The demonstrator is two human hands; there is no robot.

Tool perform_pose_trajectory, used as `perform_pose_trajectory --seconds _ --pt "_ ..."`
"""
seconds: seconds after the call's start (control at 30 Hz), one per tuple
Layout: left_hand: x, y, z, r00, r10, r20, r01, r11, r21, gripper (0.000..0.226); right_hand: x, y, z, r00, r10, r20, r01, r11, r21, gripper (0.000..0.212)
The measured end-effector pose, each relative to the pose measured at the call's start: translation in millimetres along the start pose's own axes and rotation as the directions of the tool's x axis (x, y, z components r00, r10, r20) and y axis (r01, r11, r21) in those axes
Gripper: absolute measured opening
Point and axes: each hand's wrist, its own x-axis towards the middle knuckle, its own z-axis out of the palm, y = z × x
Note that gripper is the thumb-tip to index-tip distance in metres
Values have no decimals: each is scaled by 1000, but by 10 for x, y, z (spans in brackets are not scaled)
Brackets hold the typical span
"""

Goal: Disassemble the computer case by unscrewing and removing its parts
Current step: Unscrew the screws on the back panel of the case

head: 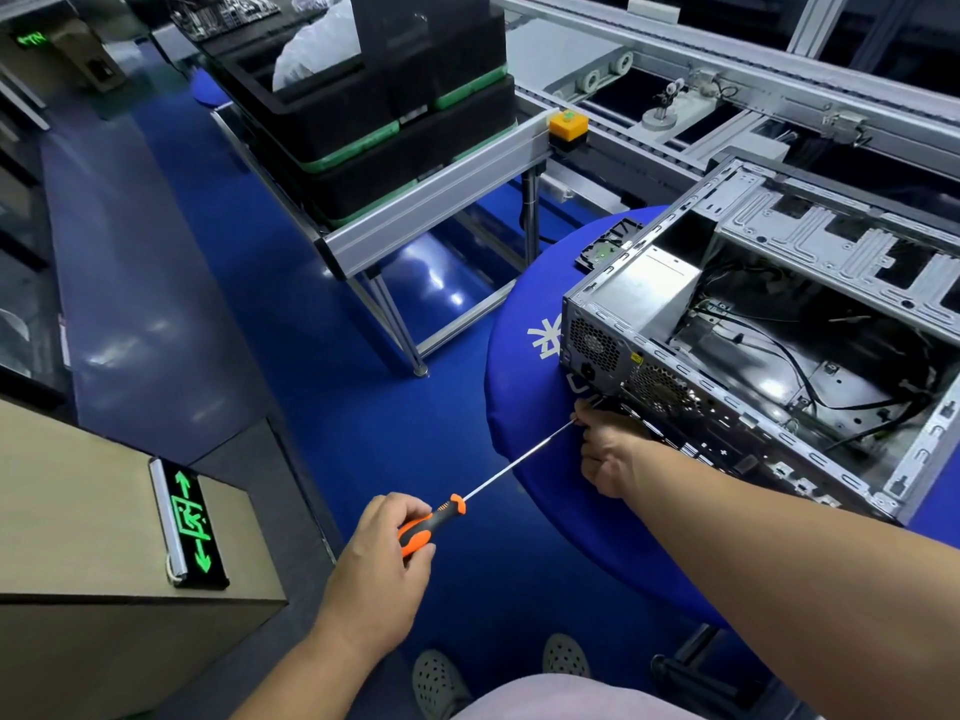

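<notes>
An open grey metal computer case (810, 241) lies on its side on a round table with a blue cover (535, 407), its rear panel with fan grilles facing me. My left hand (382, 543) grips the orange and black handle of a long screwdriver (498, 472). The shaft runs up and right to the lower rear edge of the case. My right hand (605, 454) sits at that edge, its fingers pinching the screwdriver tip against the panel. Inside the case I see a silver power supply box (649, 283) and loose black cables (810, 387).
A black drive-like part (605, 246) lies on the table behind the case. An aluminium-frame stand with stacked black and green trays (395, 116) stands to the left. A conveyor frame with a yellow button (569, 124) runs behind. A cardboard box with a lit green exit sign (189, 517) sits at lower left.
</notes>
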Motion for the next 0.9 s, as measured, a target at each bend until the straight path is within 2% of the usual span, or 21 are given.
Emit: perform_pose_trajectory --seconds 0.13,0.3,0.37,0.43,0.5,0.57,0.67,0.9 --pt "11 -35 12 998 -42 -49 38 995 -87 32 35 17 14 1000 -21 -8 21 1000 1 34" --pt "65 -50 59 969 -247 -12 224 898 -379 12 88 29 10 1000 -23 0 23 1000 6 35" --pt "90 -47 69 938 -340 65 321 782 -534 9 112 33 0 1000 -24 -4 24 1000 -3 36" --pt "112 -53 74 882 -420 215 448 602 -661 26 131 41 -6 1000 -24 -4 24 1000 -14 36" --pt "122 -50 73 815 -480 325 550 465 -694 35 153 54 -13 1000 -28 -4 28 999 -20 36" --pt "129 -41 87 774 -515 368 598 401 -694 38 174 59 -18 999 -33 -1 33 999 -20 36" --pt "134 -32 95 758 -530 380 612 375 -696 39 191 54 -19 1000 -28 1 28 999 -24 36" --pt "102 -29 71 790 -488 371 580 400 -709 38 126 35 -23 1000 -14 21 14 1000 -28 36"
